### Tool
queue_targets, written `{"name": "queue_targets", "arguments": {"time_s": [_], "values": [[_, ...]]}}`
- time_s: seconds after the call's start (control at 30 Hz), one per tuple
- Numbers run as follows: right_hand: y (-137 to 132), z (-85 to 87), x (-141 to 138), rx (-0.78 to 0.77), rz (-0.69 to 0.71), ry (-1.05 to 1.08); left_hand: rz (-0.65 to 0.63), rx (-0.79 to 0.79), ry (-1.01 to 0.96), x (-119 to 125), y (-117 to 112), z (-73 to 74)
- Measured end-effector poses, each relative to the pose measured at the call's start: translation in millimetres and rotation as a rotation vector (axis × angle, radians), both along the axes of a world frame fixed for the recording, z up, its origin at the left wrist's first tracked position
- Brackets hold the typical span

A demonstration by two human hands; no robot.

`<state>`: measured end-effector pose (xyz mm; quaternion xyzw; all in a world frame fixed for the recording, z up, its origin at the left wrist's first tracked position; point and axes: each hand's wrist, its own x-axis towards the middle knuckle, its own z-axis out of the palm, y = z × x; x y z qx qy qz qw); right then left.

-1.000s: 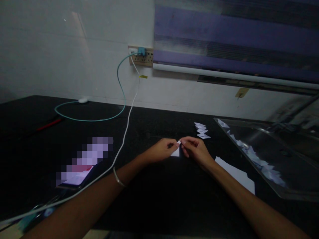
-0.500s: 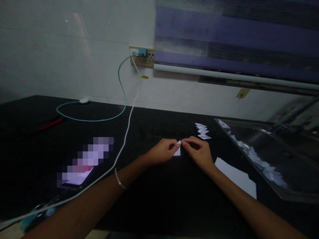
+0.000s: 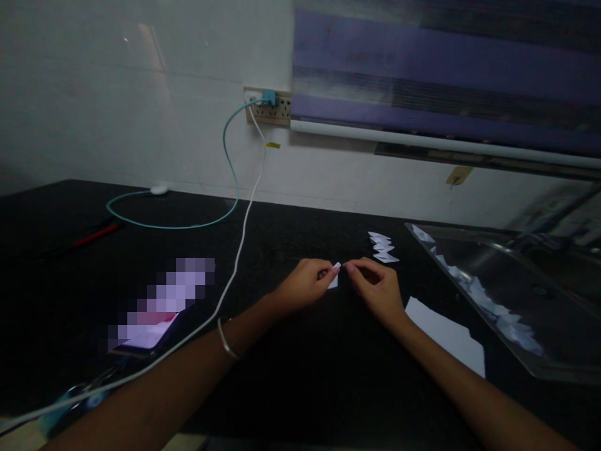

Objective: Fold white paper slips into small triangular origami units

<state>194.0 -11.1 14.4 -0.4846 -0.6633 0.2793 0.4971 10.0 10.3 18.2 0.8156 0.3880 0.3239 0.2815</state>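
Observation:
Between the thumb and fingers of my left hand [image 3: 308, 282] is a small white folded paper [image 3: 333, 282], tilted, with part of it behind the thumb. My right hand [image 3: 374, 285] is just to its right, thumb and fingertips pinched together. A narrow dark gap separates those fingertips from the paper, and nothing shows in them. Beyond my right hand, several small pointed folded papers [image 3: 384, 248] stand in a row on the black counter [image 3: 291, 382]. Flat white paper sheets [image 3: 446, 335] lie beside my right forearm.
More folded papers [image 3: 488, 304] line the near-left rim of a metal sink [image 3: 530, 369] at right. A phone [image 3: 145, 335] with a partly blurred screen lies at left. A white cable [image 3: 239, 250] crosses over to the left. A teal cable [image 3: 188, 227] loops behind.
My right fingertips have come away from the folded paper, leaving a small gap. In my left hand the paper has turned slightly and less of it shows.

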Motion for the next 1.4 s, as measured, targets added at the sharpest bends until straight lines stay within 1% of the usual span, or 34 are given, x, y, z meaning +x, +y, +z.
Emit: {"name": "queue_targets", "arguments": {"time_s": [0.2,0.43,0.5,0.57,0.67,0.8,0.9,1.03,1.13,1.2,1.27,1.33,1.4], "values": [[1.4,-3.9,0.0,-0.009,0.037,-0.015,-0.039,0.051,0.026,0.6,0.6,-3.5],[1.0,0.7,-3.4,-0.025,0.106,0.015,-0.068,0.011,0.019,-0.5,1.0,-5.4],[2.5,0.5,-2.8,-0.075,0.106,0.058,-0.088,0.012,0.023,-0.4,1.3,-6.0],[4.0,-0.8,-2.0,-0.157,0.111,0.133,-0.122,0.025,0.03,-0.1,1.3,-6.0],[4.9,-3.4,-1.6,-0.264,0.146,0.248,-0.152,0.031,0.035,0.7,0.1,-4.6],[4.6,-3.3,-1.8,-0.325,0.205,0.341,-0.148,0.001,0.043,1.3,-3.7,-0.9],[6.0,-0.8,-0.3,-0.349,0.207,0.465,-0.142,-0.01,0.054,0.9,-6.1,1.0],[10.2,1.7,3.1,-0.351,0.213,0.628,-0.074,0.001,0.044,0.1,-6.2,0.8],[12.8,1.2,3.3,-0.354,0.174,0.656,-0.087,0.029,0.052,-0.7,-5.0,0.4],[13.8,0.3,2.2,-0.356,0.122,0.647,-0.125,0.036,0.045,-1.4,-3.8,0.3],[13.8,-0.4,0.6,-0.327,0.069,0.617,-0.125,0.028,0.021,-2.1,-2.3,0.2],[12.5,-0.8,-1.1,-0.254,0.024,0.571,-0.08,0.025,0.0,-2.4,-0.9,-0.2],[9.6,-0.9,-3.0,-0.176,0.015,0.51,-0.014,0.043,-0.005,-1.8,-0.3,-0.9]]}}
